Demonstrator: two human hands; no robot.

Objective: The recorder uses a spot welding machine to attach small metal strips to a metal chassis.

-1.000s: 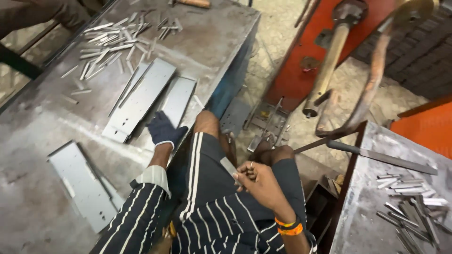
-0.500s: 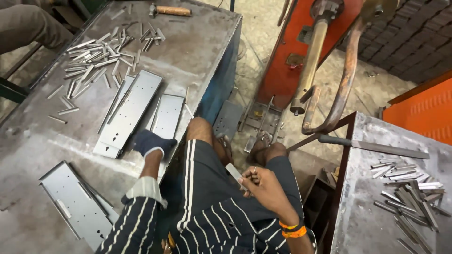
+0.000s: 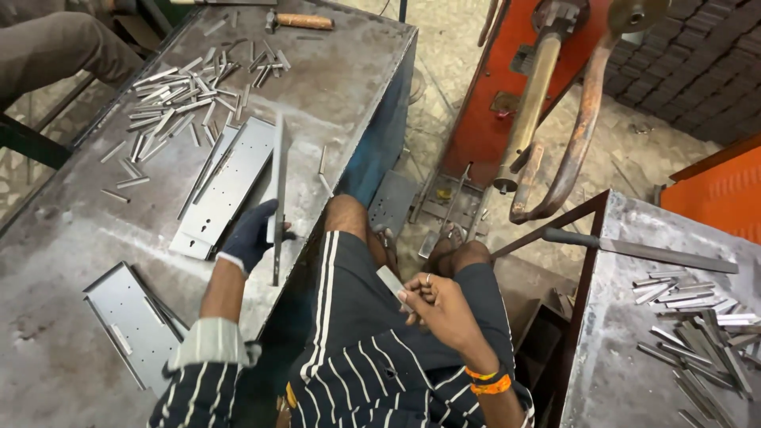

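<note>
My left hand, in a dark blue glove, grips a long grey sheet-metal plate and holds it up on its edge at the near edge of the steel table. A second flat plate with slots lies on the table just left of it. My right hand, bare, with orange bands at the wrist, pinches a small flat metal strip above my lap. My knees and striped shorts fill the space between the two hands.
Several short metal strips lie scattered at the far part of the table, with a wooden-handled hammer. Another plate lies near left. An orange welding machine with copper arms stands ahead. A right-hand table holds more strips. Another person's leg is far left.
My left hand has taken the right-hand plate and tipped it from flat up onto its edge. My right hand stays over my lap with the strip. The view shifted slightly.
</note>
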